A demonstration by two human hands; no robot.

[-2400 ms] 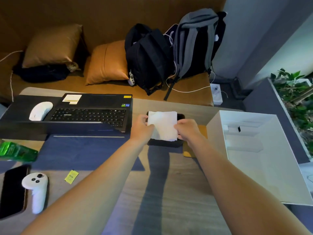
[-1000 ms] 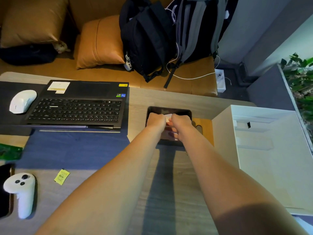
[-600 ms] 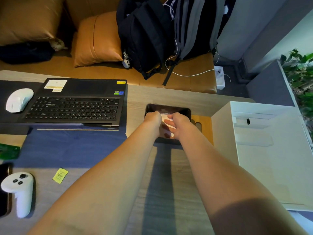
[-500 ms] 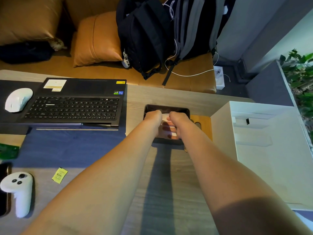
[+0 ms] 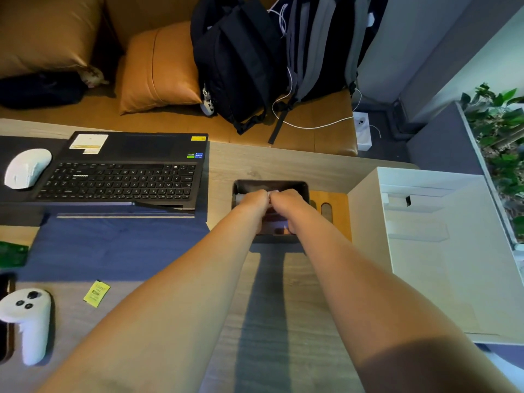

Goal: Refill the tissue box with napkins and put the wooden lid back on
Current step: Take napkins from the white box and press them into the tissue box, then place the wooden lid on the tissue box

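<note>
A dark open tissue box (image 5: 301,185) stands on the wooden table past the middle. Both my hands are down inside it, side by side. My left hand (image 5: 253,201) and my right hand (image 5: 285,201) are closed on the white napkins (image 5: 272,192), of which only small edges show between and beside the fingers. The wooden lid (image 5: 330,207), with an oval slot, lies flat on the table just right of the box, partly behind my right forearm.
An open laptop (image 5: 124,171) and white mouse (image 5: 27,167) lie left of the box. A large open white carton (image 5: 442,245) stands right. A white controller (image 5: 28,319), a yellow packet (image 5: 96,293), backpacks (image 5: 241,61) and cushions on the bench behind.
2.4 s ago I held the folded napkins above the box. Since then both hands have gone down into the box with them, and the camera has tilted downward.
</note>
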